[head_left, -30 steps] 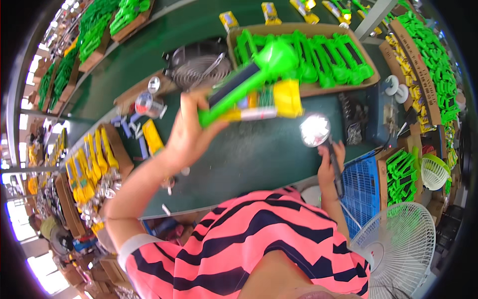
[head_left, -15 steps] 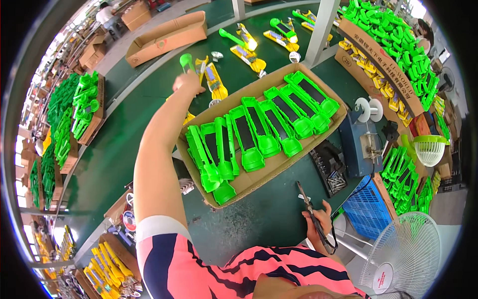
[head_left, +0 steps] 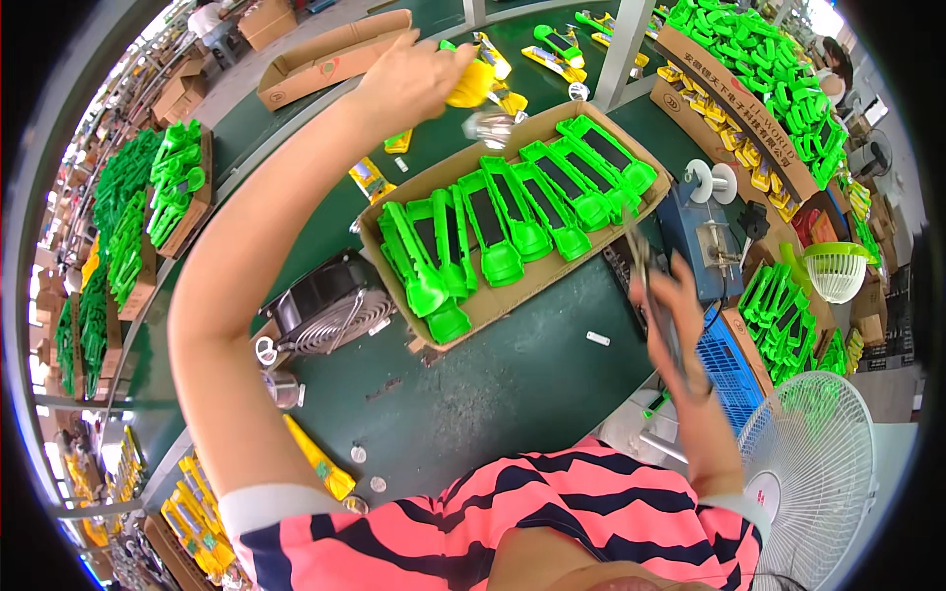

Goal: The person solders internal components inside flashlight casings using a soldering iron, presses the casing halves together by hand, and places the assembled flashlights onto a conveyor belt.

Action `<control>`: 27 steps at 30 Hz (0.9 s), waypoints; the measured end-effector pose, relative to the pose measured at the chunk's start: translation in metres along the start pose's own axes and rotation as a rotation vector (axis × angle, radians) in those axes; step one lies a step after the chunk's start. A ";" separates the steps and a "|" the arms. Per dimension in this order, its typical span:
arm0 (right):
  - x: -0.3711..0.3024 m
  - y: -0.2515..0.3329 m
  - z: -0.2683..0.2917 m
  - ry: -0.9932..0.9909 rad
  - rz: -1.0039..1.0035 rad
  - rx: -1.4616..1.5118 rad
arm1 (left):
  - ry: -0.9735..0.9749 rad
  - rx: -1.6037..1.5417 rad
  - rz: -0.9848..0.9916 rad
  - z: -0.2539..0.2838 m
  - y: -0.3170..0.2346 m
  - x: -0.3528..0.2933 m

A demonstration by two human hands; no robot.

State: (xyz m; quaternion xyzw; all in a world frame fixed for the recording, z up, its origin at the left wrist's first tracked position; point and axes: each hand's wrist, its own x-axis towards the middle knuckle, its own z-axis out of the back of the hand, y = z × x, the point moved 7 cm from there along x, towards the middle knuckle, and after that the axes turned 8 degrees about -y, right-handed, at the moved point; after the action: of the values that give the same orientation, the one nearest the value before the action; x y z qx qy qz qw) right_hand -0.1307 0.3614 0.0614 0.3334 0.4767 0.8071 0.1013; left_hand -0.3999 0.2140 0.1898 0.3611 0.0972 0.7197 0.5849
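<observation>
My left arm stretches far forward. My left hand (head_left: pixel 409 79) grips a yellow plastic part (head_left: pixel 471 85) with a shiny silver reflector (head_left: pixel 490 126) hanging under it, just above the far corner of a cardboard tray (head_left: pixel 537 291). The tray holds a row of several bright green torch bodies (head_left: pixel 507 212) with dark panels. My right hand (head_left: pixel 682 320) is raised at the right of the tray and holds a thin metal hand tool (head_left: pixel 641 258), blurred by motion.
A black round fan (head_left: pixel 320 310) lies left of the tray. A blue machine with a white spool (head_left: pixel 702 225), a blue crate (head_left: pixel 727 353) and a white standing fan (head_left: pixel 808 463) sit at the right. Boxes of green and yellow parts line the benches; a yellow part (head_left: pixel 317 459) lies near me.
My left hand has left the far conveyor and come back toward the tray, now holding the yellow part with the reflector. My right hand has lifted with its tool.
</observation>
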 end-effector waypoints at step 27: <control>0.109 -0.077 -0.059 0.228 -0.171 -0.382 | -0.103 -0.859 0.794 0.135 -0.295 -0.239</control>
State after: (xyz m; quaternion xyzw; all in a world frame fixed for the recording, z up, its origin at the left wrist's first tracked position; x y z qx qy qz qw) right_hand -0.2625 0.4125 0.0257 0.1735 0.3502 0.9035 0.1760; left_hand -0.0736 0.0453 0.0237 0.1351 -0.3746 0.8402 0.3682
